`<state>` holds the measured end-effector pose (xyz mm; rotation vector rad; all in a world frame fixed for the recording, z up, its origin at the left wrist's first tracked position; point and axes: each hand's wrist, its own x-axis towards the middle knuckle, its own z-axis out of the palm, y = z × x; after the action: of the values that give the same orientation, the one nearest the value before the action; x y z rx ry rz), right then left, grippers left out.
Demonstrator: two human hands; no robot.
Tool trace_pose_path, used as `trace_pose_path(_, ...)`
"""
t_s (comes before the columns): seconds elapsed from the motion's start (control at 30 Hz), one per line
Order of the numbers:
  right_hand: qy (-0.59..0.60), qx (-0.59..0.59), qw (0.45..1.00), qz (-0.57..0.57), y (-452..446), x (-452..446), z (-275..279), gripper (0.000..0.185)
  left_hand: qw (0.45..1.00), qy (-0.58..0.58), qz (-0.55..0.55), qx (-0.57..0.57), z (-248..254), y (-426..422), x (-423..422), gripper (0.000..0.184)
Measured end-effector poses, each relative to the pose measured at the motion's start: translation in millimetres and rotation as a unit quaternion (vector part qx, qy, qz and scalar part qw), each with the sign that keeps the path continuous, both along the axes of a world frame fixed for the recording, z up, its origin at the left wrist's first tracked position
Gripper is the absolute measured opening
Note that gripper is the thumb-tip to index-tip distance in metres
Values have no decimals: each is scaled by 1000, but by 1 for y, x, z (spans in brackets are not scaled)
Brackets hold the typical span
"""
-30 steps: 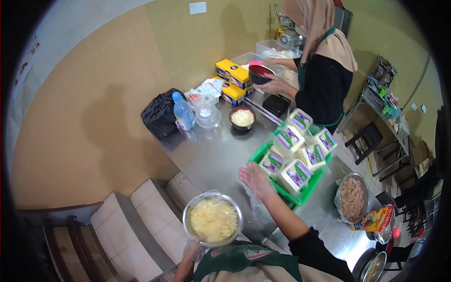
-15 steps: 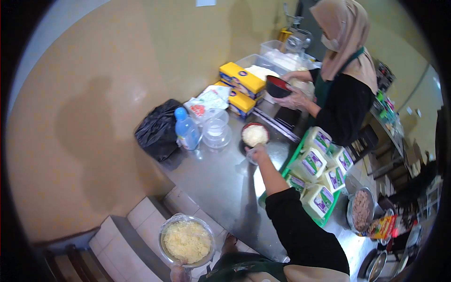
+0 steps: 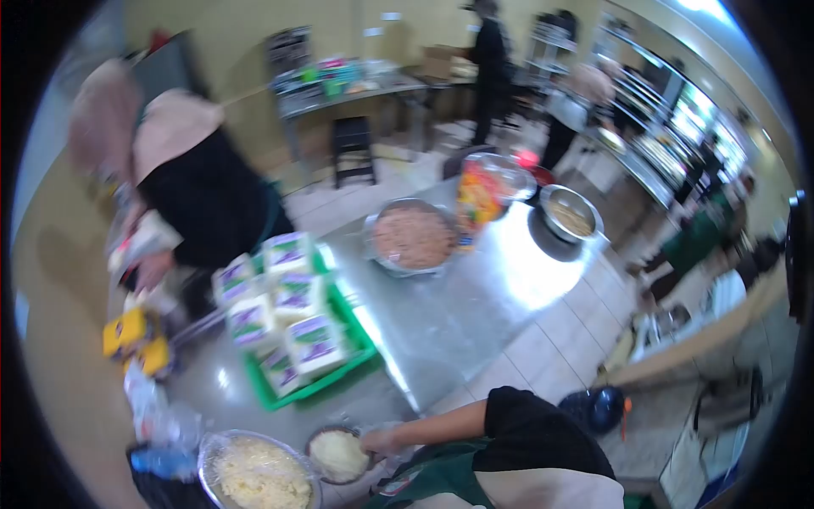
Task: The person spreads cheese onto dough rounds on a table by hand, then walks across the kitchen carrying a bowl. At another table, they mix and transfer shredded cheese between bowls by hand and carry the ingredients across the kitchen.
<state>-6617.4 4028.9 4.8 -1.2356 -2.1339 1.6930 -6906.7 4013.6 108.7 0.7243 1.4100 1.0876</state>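
My right hand (image 3: 383,439), in a clear plastic glove, grips the rim of a small dark bowl (image 3: 338,454) heaped with a white, powdery-looking food. Just left of it, at the bottom edge, is a large metal bowl (image 3: 203,475) of pale yellow, shredded-looking food with clear plastic wrap about its rim. My left hand does not show. Beyond the bowls a green tray (image 3: 358,355) bears several white tubs (image 3: 315,343) with purple and green labels. Motion blurs the view somewhat.
The steel table (image 3: 458,322) carries a bowl of pinkish food (image 3: 415,237), a red-yellow packet (image 3: 476,199) and a metal pan (image 3: 572,212). Yellow boxes (image 3: 127,332) and a blue-capped bottle (image 3: 165,462) are at left. A co-worker (image 3: 212,178) leans there; other people stand farther back.
My view has swung right. The small bowl in my right hand has come off the tabletop and close beside the large bowl. My left hand, earlier at the large bowl's rim, has left view.
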Motion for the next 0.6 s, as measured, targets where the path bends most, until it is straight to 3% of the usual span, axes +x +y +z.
trace_pose_path(0.07, 61, -99, 986, -122, -42, 62, -30, 26, 995, 15, -98, 32, -1, 24, 39, 31)
trace_pose_path(0.1, -22, 81, 994, -67, -64, 96, -41, 26, 989, 16, -142, 48, -3, 30, 62, 31)
trace_pose_path(0.13, -118, 251, 961, -8, -89, 128, -34, 26, 981, 16, -184, 66, -2, 35, 88, 32)
trace_pose_path(0.17, -130, 251, 958, -40, -118, 158, -27, 26, 970, 11, -228, 80, -5, 36, 114, 32)
trace_pose_path(0.2, 78, 24, 950, -301, -146, 193, 21, 26, 959, 1, -268, 93, -9, 35, 138, 32)
trace_pose_path(0.23, 288, -194, 788, -509, -176, 216, 53, 27, 947, -8, -305, 100, -13, 29, 167, 32)
trace_pose_path(0.27, 337, -174, 709, -595, -202, 236, 61, 30, 936, -22, -336, 98, -18, 20, 198, 32)
trace_pose_path(0.3, 332, -162, 701, -610, -233, 269, 58, 30, 932, -32, -354, 68, -3, -2, 254, 35)
trace_pose_path(0.37, 56, -157, 770, -616, -290, 323, 30, 26, 919, -40, -392, -25, 28, -45, 352, 43)
trace_pose_path(0.43, 303, -156, 614, -712, -350, 352, -18, 27, 916, -147, -369, 52, 5, -79, 423, 28)
trace_pose_path(0.5, 265, -101, 547, -788, -414, 384, -29, 19, 887, -131, -436, 75, 4, -114, 485, 28)
trace_pose_path(0.53, 265, -96, 544, -791, -438, 396, -22, 19, 873, -121, -465, 88, 3, -123, 510, 29)
trace_pose_path(0.57, 284, -81, 479, -827, -457, 405, -4, 19, 857, -111, -493, 102, 1, -132, 535, 30)
trace_pose_path(0.6, 303, -68, 412, -857, -473, 410, 19, 20, 746, -28, -540, 389, -3, -135, 556, 27)
